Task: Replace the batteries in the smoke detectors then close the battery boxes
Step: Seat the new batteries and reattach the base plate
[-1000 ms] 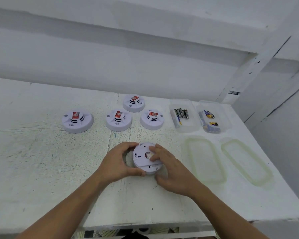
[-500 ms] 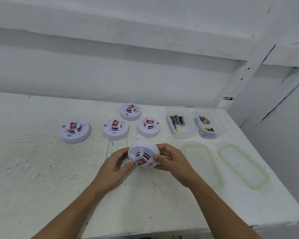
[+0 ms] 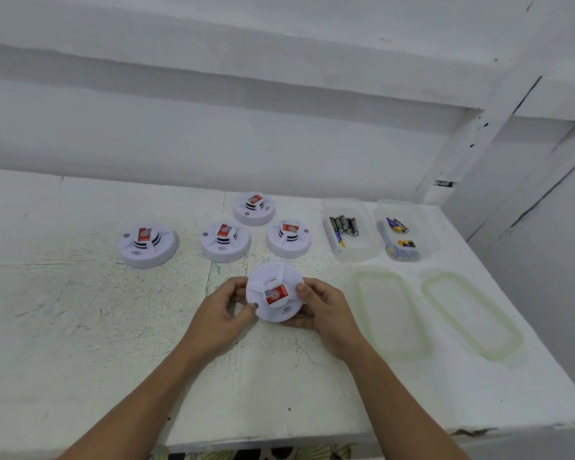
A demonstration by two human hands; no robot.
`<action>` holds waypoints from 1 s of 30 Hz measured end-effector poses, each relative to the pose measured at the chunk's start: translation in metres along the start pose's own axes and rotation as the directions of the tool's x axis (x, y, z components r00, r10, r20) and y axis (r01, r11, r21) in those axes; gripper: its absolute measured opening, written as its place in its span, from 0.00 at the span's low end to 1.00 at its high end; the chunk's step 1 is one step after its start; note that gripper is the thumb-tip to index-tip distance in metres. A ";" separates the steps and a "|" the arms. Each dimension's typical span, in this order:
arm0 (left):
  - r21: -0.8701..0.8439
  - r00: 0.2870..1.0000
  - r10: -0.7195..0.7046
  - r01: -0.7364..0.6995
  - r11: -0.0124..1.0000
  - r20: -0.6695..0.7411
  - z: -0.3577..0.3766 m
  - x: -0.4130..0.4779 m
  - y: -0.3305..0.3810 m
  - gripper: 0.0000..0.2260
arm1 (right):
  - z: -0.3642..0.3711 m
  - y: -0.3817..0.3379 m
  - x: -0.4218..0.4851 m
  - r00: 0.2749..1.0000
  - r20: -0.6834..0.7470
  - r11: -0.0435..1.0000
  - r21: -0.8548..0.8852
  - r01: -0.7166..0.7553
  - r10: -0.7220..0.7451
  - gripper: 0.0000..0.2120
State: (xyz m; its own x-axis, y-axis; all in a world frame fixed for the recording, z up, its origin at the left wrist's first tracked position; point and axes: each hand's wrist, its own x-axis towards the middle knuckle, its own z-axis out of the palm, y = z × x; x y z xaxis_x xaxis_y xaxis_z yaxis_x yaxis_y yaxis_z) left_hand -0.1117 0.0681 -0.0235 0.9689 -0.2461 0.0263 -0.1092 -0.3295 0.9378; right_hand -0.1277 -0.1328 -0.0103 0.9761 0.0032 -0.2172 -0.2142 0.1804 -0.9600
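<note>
A white round smoke detector (image 3: 275,291) with a red label on top is held between both hands just above the white table (image 3: 80,327). My left hand (image 3: 221,312) grips its left rim and my right hand (image 3: 326,310) grips its right rim; the label side faces up toward me. Several more detectors stand label-up behind it: one at the left (image 3: 148,244), one in the middle (image 3: 225,240), one at the back (image 3: 254,208) and one at the right (image 3: 288,239). Two clear boxes hold batteries: the left box (image 3: 349,230) and the right box (image 3: 404,232).
Two translucent lids lie flat on the table right of my hands: the nearer lid (image 3: 392,312) and the farther lid (image 3: 470,313). A white wall runs behind the table and a white post (image 3: 478,127) stands at the back right. The table's front edge is close below my forearms.
The detector was underside-up on the table with my hands on its back. It has been lifted and turned over, so its labelled top now faces up.
</note>
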 end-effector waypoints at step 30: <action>0.022 1.000 0.007 -0.007 1.000 0.000 0.003 0.000 -0.002 0.15 | -0.002 0.006 -0.001 0.999 -0.035 1.000 0.013 -0.009 0.010 0.13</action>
State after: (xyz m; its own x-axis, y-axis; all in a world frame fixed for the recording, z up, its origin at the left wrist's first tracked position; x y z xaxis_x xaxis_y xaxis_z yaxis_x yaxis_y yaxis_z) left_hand -0.1119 0.0662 -0.0265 0.9682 -0.2481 0.0329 -0.1207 -0.3478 0.9298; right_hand -0.1297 -0.1337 -0.0162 0.9721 -0.0292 -0.2325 -0.2228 0.1930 -0.9556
